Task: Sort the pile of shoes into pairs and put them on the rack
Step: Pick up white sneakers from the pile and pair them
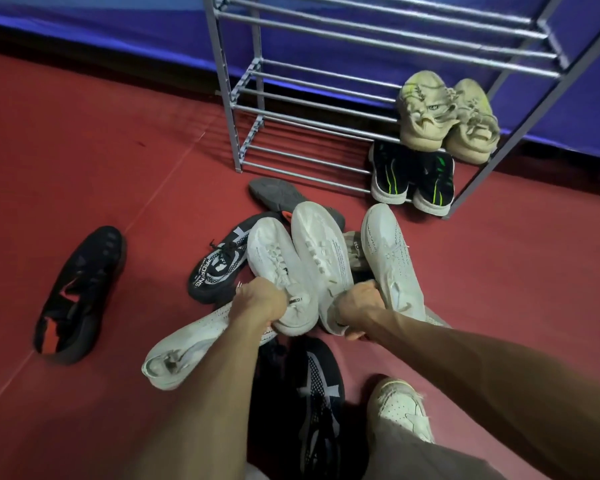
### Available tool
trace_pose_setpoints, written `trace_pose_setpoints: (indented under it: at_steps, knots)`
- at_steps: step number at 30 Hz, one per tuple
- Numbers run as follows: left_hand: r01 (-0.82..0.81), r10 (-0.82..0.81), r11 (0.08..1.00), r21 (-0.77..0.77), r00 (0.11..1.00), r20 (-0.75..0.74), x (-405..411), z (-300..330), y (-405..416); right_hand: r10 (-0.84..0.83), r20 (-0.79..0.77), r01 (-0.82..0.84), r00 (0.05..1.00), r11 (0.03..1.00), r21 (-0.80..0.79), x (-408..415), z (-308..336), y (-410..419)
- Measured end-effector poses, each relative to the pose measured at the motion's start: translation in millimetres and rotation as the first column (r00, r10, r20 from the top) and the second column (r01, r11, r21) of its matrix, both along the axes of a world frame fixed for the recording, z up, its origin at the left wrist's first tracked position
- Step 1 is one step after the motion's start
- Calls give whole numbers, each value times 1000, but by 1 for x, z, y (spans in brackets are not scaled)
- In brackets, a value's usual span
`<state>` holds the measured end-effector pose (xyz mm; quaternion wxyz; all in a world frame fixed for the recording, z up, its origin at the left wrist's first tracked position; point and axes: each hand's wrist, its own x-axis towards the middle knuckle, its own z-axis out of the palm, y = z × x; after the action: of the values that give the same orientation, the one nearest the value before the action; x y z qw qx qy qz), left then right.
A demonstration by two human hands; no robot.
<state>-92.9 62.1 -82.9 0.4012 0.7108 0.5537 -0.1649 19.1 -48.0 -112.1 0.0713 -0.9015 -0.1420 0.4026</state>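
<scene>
Shoes, mixed pile (291,271): loose heap on the red floor (84,150) in front of the rack, white and black trainers overlapping.

Grey metal tube shoe rack (291,109): stands against the blue wall covering (118,32); several tiers of parallel bars.

Beige knit lace-up trainers, pair (444,116): side by side on a lower tier at the rack's right end, heels outward.

Black trainers with green stripes and white soles, pair (413,181): side by side on the bottom tier, directly under the beige pair.

Black trainer with orange lining (80,296): lies alone on the floor, well apart to the left of the pile.

Black-and-white patterned trainer (219,265): left edge of the pile; a similar one (309,386) lies nearest the camera.

White knit trainer, left (278,271): heel end gripped by the left hand (260,303), fingers curled round it; grip closed on the shoe.

White knit trainer, middle (323,258): just beside the first, held at the heel end by the right hand (359,306), fingers curled round it.

White trainer, right (392,258): just beside the right hand, resting on the pile.

White trainer, lower (184,348): lies under the left forearm.

Grey shoe sole (278,195): upturned, at the pile's far edge near the rack.

White perforated shoe (402,407): on the person's foot, bottom right.
</scene>
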Motion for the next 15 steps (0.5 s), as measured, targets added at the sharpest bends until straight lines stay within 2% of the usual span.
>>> trace_pose_setpoints:
  at_steps: [3, 5, 6, 8, 11, 15]
  knots:
    - [-19, 18, 999, 29, 999, 29, 8, 8, 2, -134, -36, 133, 990, 990, -44, 4, 7, -2]
    - [-23, 19, 997, 70, 998, 60, 10, 14, 5, -56, -48, 55, 997, 998, -26, 4, 9, -3]
    - [-23, 15, 993, 118, 998, 69, 11, 14, 8, 20, 0, -20, 1000, 1000, 7, 5, 10, -5]
    - [-36, 17, 974, 224, 996, 85, 15, 12, 12, 128, 200, -153, 971, 982, 113, 5, 9, -7]
    - [-59, 20, 934, 352, 993, 114, 22, 16, 14, 91, 427, -253, 899, 907, 338, 9, 17, -8]
    - [-122, 23, 895, 429, 973, 230, 38, 25, 21, 111, 608, -375, 786, 868, 326, 37, 32, 0]
